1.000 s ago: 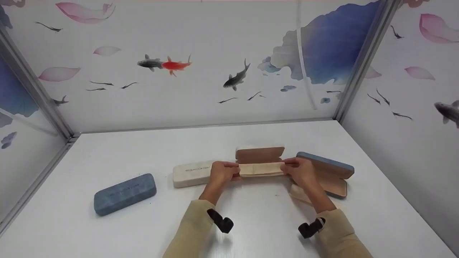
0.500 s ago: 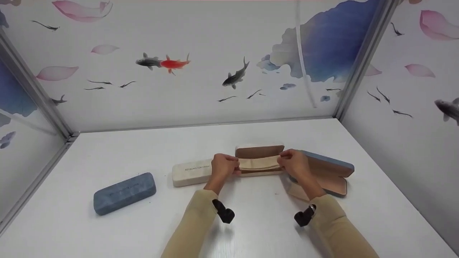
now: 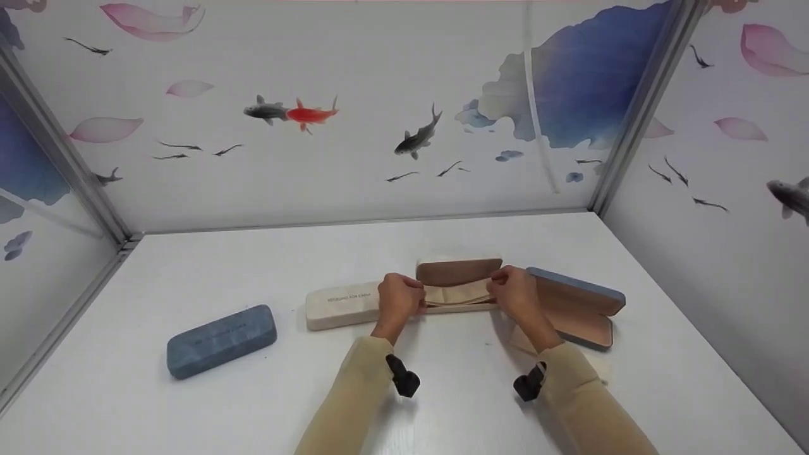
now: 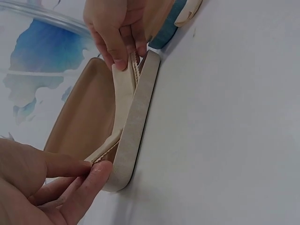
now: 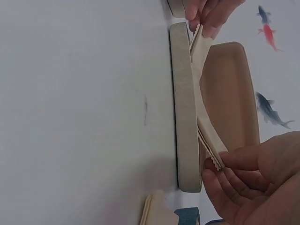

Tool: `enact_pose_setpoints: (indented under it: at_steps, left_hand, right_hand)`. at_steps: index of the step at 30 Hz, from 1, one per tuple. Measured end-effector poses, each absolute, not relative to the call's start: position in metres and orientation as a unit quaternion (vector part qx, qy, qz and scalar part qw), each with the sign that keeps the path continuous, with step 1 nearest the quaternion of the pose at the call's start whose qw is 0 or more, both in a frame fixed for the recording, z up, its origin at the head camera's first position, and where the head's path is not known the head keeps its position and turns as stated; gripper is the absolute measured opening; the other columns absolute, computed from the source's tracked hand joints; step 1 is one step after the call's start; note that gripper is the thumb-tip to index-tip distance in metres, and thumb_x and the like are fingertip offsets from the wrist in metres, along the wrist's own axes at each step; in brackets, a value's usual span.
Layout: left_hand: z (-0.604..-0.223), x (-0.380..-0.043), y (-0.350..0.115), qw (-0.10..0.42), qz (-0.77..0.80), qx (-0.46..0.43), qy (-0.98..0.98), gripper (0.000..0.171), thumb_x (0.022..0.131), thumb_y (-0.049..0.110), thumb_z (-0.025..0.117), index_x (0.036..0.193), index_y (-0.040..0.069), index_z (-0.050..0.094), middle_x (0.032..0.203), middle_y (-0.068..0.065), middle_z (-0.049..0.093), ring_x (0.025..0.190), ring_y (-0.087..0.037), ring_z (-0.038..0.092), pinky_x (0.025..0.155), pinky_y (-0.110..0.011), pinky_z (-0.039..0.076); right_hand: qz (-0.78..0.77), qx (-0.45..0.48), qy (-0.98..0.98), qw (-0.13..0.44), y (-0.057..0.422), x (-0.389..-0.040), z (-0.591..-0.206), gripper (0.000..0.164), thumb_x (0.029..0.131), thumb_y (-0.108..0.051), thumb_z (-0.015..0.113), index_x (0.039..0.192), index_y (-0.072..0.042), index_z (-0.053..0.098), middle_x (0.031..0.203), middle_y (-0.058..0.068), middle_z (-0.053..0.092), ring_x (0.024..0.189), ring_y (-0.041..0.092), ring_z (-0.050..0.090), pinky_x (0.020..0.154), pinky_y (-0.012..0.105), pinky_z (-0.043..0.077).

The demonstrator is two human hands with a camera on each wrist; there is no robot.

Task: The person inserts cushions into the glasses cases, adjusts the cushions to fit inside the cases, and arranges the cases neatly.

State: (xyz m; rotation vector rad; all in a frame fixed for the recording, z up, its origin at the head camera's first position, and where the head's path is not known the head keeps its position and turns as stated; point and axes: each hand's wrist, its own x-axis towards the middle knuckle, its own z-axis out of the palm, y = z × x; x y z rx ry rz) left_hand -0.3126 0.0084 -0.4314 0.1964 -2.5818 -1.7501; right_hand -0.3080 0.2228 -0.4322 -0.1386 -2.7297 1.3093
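Note:
A folded cream cloth point(image 3: 457, 293) with zigzag-cut edges is stretched between both hands and sags in the middle into an open cream glasses case point(image 5: 186, 108). My left hand point(image 3: 401, 300) pinches one end of the cloth between thumb and fingers, at the case's left end. At the opposite end my right hand point(image 3: 515, 297) pinches the other end. The case's raised lid point(image 3: 459, 272) with its brown lining stands behind the cloth. Both wrist views show the cloth's middle dipping below the case's front rim, its ends held higher.
A closed cream glasses case point(image 3: 341, 306) with printed lettering lies left of the left hand. Farther left is a closed blue glasses case point(image 3: 221, 342). An open blue case point(image 3: 581, 309) stands at right, with another cream cloth point(image 3: 526, 341) before it.
Both hands have carried the cloth from in front of the open cream case to over and into it. The cloth went from straight to sagging, and the hands came slightly closer together.

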Motion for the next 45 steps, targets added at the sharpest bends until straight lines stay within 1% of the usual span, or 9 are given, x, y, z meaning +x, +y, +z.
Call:
enact_pose_setpoints:
  at_steps: [10, 15, 19, 26, 33, 38, 40, 42, 45]
  left_hand:
    - [-0.433, -0.314, 0.011, 0.025, -0.53, 0.079, -0.844, 0.009, 0.086, -0.003, 0.067, 0.09, -0.001, 0.075, 0.071, -0.011, 0.074, 0.05, -0.009, 0.061, 0.05, -0.019, 0.048]
    - [-0.435, -0.314, 0.013, 0.037, -0.523, 0.069, -0.849, 0.009, 0.086, -0.004, 0.064, 0.087, -0.002, 0.073, 0.06, -0.008, 0.069, 0.047, -0.009, 0.057, 0.048, -0.019, 0.043]
    - [-0.436, -0.313, 0.014, 0.047, -0.52, 0.054, -0.851, 0.012, 0.087, -0.006, 0.061, 0.09, -0.004, 0.072, 0.06, -0.008, 0.068, 0.046, -0.008, 0.055, 0.047, -0.018, 0.043]
    - [-0.433, -0.309, 0.012, 0.067, -0.495, 0.017, -0.866, 0.016, 0.088, -0.006, 0.06, 0.095, -0.008, 0.074, 0.069, -0.014, 0.072, 0.05, -0.01, 0.057, 0.05, -0.021, 0.045]
    - [-0.421, -0.311, 0.007, 0.076, -0.469, 0.037, -0.879, 0.014, 0.092, 0.003, 0.063, 0.094, -0.005, 0.074, 0.094, -0.017, 0.075, 0.08, -0.023, 0.069, 0.073, -0.035, 0.058]
    - [-0.408, -0.315, 0.004, 0.066, -0.465, 0.032, -0.882, 0.019, 0.096, 0.01, 0.063, 0.103, -0.004, 0.074, 0.1, -0.016, 0.076, 0.082, -0.021, 0.071, 0.068, -0.03, 0.056]
    - [-0.403, -0.317, 0.004, 0.056, -0.468, 0.029, -0.882, 0.022, 0.098, 0.014, 0.062, 0.106, -0.003, 0.073, 0.099, -0.015, 0.076, 0.078, -0.019, 0.071, 0.063, -0.026, 0.053]
    - [-0.4, -0.318, 0.004, 0.049, -0.468, 0.027, -0.882, 0.025, 0.1, 0.018, 0.06, 0.108, -0.002, 0.072, 0.098, -0.014, 0.076, 0.077, -0.018, 0.07, 0.061, -0.024, 0.051]
    - [-0.396, -0.32, 0.004, 0.047, -0.456, 0.022, -0.888, 0.031, 0.102, 0.023, 0.057, 0.111, -0.003, 0.072, 0.098, -0.014, 0.076, 0.078, -0.019, 0.071, 0.063, -0.027, 0.053]
  right_hand:
    - [0.415, -0.056, -0.906, 0.055, 0.218, -0.309, -0.433, 0.026, 0.099, -0.004, 0.054, 0.12, 0.008, 0.061, 0.11, 0.024, 0.064, 0.093, 0.028, 0.066, 0.075, 0.031, 0.055]
    - [0.394, -0.046, -0.915, 0.072, 0.219, -0.31, -0.435, 0.026, 0.097, -0.002, 0.055, 0.118, 0.011, 0.062, 0.107, 0.025, 0.065, 0.091, 0.029, 0.065, 0.075, 0.034, 0.055]
    - [0.386, -0.04, -0.919, 0.07, 0.22, -0.311, -0.437, 0.025, 0.096, -0.002, 0.055, 0.115, 0.012, 0.063, 0.105, 0.025, 0.065, 0.089, 0.028, 0.064, 0.076, 0.034, 0.054]
    - [0.363, -0.028, -0.927, 0.087, 0.226, -0.307, -0.434, 0.023, 0.097, -0.004, 0.054, 0.11, 0.01, 0.065, 0.1, 0.024, 0.067, 0.086, 0.028, 0.062, 0.076, 0.038, 0.053]
    - [0.388, -0.032, -0.917, 0.084, 0.226, -0.3, -0.427, 0.027, 0.099, -0.01, 0.052, 0.117, 0.009, 0.063, 0.099, 0.021, 0.067, 0.081, 0.023, 0.062, 0.068, 0.03, 0.049]
    - [0.391, -0.021, -0.91, 0.133, 0.22, -0.297, -0.414, 0.028, 0.104, -0.016, 0.05, 0.112, 0.007, 0.064, 0.098, 0.021, 0.068, 0.08, 0.025, 0.064, 0.069, 0.033, 0.05]
    - [0.4, -0.025, -0.906, 0.137, 0.217, -0.298, -0.409, 0.031, 0.105, -0.021, 0.05, 0.115, 0.006, 0.064, 0.103, 0.022, 0.068, 0.087, 0.028, 0.066, 0.074, 0.038, 0.054]
    - [0.411, -0.029, -0.903, 0.123, 0.216, -0.3, -0.404, 0.039, 0.105, -0.028, 0.05, 0.124, 0.005, 0.06, 0.116, 0.023, 0.065, 0.102, 0.032, 0.066, 0.085, 0.043, 0.055]
    - [0.427, -0.03, -0.899, 0.086, 0.216, -0.304, -0.398, 0.056, 0.105, -0.04, 0.048, 0.138, 0.006, 0.05, 0.137, 0.025, 0.053, 0.125, 0.038, 0.056, 0.102, 0.05, 0.05]
